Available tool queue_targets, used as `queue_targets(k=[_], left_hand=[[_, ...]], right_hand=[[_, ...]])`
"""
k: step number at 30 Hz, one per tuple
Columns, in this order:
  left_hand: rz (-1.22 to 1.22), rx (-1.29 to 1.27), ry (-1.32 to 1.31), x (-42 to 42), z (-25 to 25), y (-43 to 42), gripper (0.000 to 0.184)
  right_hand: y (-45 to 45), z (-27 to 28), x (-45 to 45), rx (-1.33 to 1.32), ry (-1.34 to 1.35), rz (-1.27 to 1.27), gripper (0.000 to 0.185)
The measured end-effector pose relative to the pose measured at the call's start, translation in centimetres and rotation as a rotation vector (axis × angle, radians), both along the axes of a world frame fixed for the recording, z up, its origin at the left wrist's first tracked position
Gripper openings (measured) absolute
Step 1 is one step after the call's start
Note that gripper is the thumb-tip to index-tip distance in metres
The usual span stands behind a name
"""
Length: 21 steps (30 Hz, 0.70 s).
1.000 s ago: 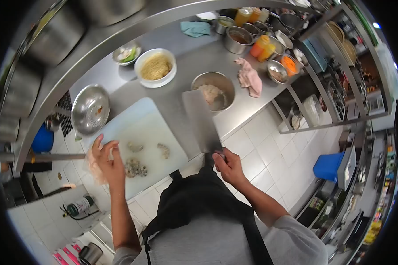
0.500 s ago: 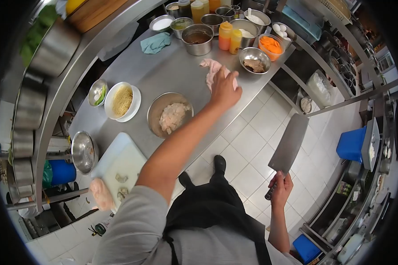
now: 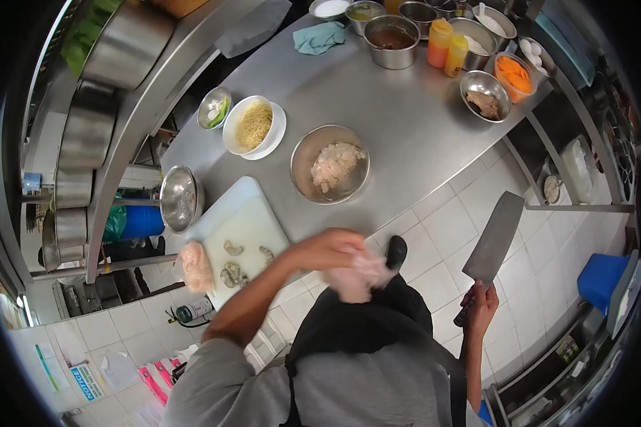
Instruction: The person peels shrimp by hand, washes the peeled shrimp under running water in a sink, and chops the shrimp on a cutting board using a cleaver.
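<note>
My left hand (image 3: 327, 249) is closed on a limp pale pink cloth (image 3: 355, 280), blurred by motion, in front of my apron. In my right hand (image 3: 483, 304) is a cleaver (image 3: 495, 238), gripped by its dark handle with the broad blade pointing up and away over the floor. Left of the cloth lies a white cutting board (image 3: 246, 186) with several raw shrimp (image 3: 233, 275) on it. A pale pink lump of raw meat (image 3: 194, 265) rests at the board's left edge. Chopped pale meat (image 3: 335, 167) fills part of a steel bowl (image 3: 299, 181) beyond the board.
On the steel table (image 3: 413, 153) stand a white bowl of noodles (image 3: 255, 127), a steel bowl (image 3: 181, 199), a pot of brown sauce (image 3: 392, 43), squeeze bottles (image 3: 439, 44), carrots (image 3: 514, 75) and a teal cloth (image 3: 318, 38). Shelves with pots (image 3: 89, 128) line the left.
My left hand has come back from the table's far right side toward my body, bringing the pink cloth off the tabletop. My right hand still holds the cleaver. The view has shifted left.
</note>
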State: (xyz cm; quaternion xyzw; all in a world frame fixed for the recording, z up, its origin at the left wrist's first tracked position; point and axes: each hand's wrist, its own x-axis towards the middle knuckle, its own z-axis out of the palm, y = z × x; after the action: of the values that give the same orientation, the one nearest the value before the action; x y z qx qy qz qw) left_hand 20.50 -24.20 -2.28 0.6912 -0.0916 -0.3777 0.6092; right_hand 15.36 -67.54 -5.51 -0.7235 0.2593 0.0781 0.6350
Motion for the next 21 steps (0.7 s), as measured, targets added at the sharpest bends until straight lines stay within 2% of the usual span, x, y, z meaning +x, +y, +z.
queue_targets(k=[1, 3, 5, 7, 10, 13, 16, 18, 20, 21], left_hand=[[0.048, -0.015, 0.048, -0.6, 1.8, 3.6, 0.033], [0.307, 0.019, 0.131, -1.7, 4.4, 9.9, 0.036], [0.509, 0.109, 0.090, -0.6, 5.1, 14.0, 0.038], [0.518, 0.462, -0.082, 2.1, 2.8, 17.1, 0.044], [0.308, 1.266, -0.546, 3.5, -4.8, 15.4, 0.041], [0.290, 1.306, -0.537, 1.7, -5.0, 12.1, 0.042], [0.229, 1.132, -0.720, -3.3, -7.1, 10.1, 0.041], [0.191, 1.086, -1.027, -7.0, -8.2, 7.2, 0.031], [0.078, 1.013, -0.711, -8.9, -6.5, 3.4, 0.021], [0.120, 0.870, -0.709, -9.3, -6.6, 1.7, 0.019]], right_hand=[[0.1, 0.0, 0.3, 0.000, 0.002, 0.020, 0.022], [1.0, 0.6, 1.1, -0.007, 0.004, 0.046, 0.022], [2.0, 1.1, 1.5, -0.011, 0.004, 0.075, 0.022], [3.0, 1.4, 1.5, -0.015, 0.007, 0.108, 0.022], [4.7, 2.2, 1.3, -0.019, 0.031, 0.176, 0.022], [5.7, 3.1, 0.9, -0.031, 0.046, 0.247, 0.021], [5.9, 2.7, -0.2, -0.012, 0.059, 0.261, 0.022], [6.2, 2.4, -0.5, 0.002, 0.079, 0.253, 0.022], [6.3, 2.3, -0.6, 0.018, 0.085, 0.240, 0.023], [6.4, 2.5, -0.6, 0.019, 0.082, 0.229, 0.023]])
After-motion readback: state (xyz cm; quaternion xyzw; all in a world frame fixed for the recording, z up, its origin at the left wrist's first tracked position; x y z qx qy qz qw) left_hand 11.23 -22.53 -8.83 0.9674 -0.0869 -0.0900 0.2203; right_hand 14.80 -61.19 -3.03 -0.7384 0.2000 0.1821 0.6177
